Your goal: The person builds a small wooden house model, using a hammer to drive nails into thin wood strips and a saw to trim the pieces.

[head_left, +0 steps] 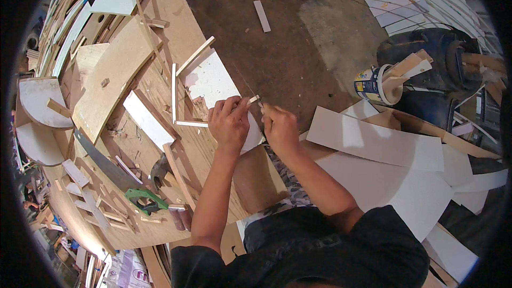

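While pinching a pale wooden strip (254, 99) in the curled left hand (229, 121), over a white board (213, 80) at the tabletop's (199, 144) right edge, holds the right hand (281, 129) nearly closed just beside the strip's tip, with any fingertip contents too small to tell.

Uneven light, soft shadows — black-rimmed fisheye distortion

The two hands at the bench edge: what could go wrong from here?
The left hand and right hand are close together at the thin wooden strip, so a slip might pinch or nick one of them. The green-handled saw lies with its blade bare to the left of the left forearm, so reaching there carelessly could bring a scratch.
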{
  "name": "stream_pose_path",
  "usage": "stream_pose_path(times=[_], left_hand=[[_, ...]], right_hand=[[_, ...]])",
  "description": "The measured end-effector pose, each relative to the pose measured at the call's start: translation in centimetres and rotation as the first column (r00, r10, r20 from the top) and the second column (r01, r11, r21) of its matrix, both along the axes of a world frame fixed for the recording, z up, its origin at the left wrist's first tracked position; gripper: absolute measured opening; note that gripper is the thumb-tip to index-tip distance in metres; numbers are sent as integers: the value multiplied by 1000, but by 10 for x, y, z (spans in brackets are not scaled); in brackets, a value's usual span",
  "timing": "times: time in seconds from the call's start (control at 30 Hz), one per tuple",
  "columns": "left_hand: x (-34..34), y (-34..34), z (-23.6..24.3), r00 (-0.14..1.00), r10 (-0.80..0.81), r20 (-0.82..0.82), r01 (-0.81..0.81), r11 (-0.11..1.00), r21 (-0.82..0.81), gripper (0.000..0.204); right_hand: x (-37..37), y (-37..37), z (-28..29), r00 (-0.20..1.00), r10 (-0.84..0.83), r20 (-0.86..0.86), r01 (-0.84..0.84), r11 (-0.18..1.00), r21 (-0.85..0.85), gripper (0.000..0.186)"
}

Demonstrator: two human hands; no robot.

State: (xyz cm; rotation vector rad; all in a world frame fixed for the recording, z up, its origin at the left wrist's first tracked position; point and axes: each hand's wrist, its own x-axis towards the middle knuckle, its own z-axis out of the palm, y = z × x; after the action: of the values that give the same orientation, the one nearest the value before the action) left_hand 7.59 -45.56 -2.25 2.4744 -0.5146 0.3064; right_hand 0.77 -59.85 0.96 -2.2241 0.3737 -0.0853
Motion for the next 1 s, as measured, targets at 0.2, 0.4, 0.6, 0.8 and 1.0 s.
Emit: stream_pose_path(times=[0.2, 0.4, 0.6, 0.8, 1.0], left_hand=[[0, 3, -1, 1000, -24, 2, 23, 999, 32, 25], [-1, 2, -3, 1000, -15, 4, 15, 1000, 2, 25], [0, 1, -3, 1000, -5, -4, 6, 1000, 12, 26], [-2, 3, -2, 1000, -27, -9, 27, 1000, 12, 27], [2, -1, -1, 1000, -17, 14, 16, 1000, 10, 26]], right_hand=[[-20, 3, 2, 995, -50, -83, 59, 993, 101, 25], [-16, 1, -4, 1000, -1, 4, 1, 999, -47, 24], [-6, 1, 2, 1000, -7, -24, 7, 1000, -21, 26], [-28, 2, -1, 999, -27, 39, 27, 999, 22, 26], [-6, -1, -8, 1000, 31, 5, -30, 997, -75, 25]])
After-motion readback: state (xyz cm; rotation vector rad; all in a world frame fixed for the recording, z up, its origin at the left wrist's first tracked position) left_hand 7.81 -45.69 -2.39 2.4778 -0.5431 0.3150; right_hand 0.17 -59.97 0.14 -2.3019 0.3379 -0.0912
